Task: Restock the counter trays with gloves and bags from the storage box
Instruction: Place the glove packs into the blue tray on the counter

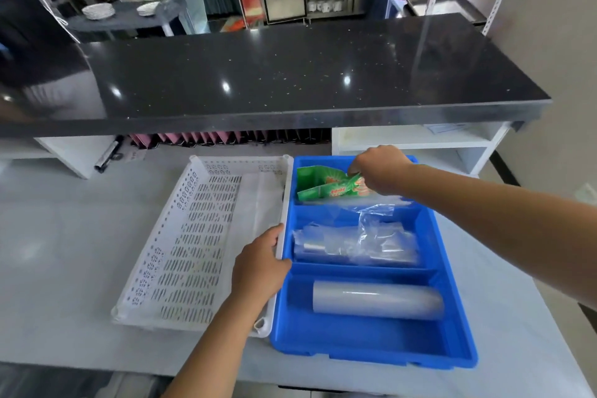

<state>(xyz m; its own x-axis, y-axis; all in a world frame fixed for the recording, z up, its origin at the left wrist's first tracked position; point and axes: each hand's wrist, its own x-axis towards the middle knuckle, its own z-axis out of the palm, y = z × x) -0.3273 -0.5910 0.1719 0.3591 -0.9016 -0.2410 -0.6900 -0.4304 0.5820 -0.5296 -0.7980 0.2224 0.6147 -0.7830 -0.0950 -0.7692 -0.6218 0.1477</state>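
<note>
Up top, right hand (379, 168) fingers curl down, pinching a green packet (326, 186); left hand (258, 263) fingers wrap the white tray (193, 236) rim.

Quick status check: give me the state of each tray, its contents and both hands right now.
White tray: perforated, looks empty.
Blue tray: three compartments, all stocked.
Green packets: far compartment, right hand on them.
Clear bags: middle compartment, loose.
Roll: near compartment, lying flat.
Left hand: gripping white tray's rim.
Right hand: pinching a green packet.
</note>
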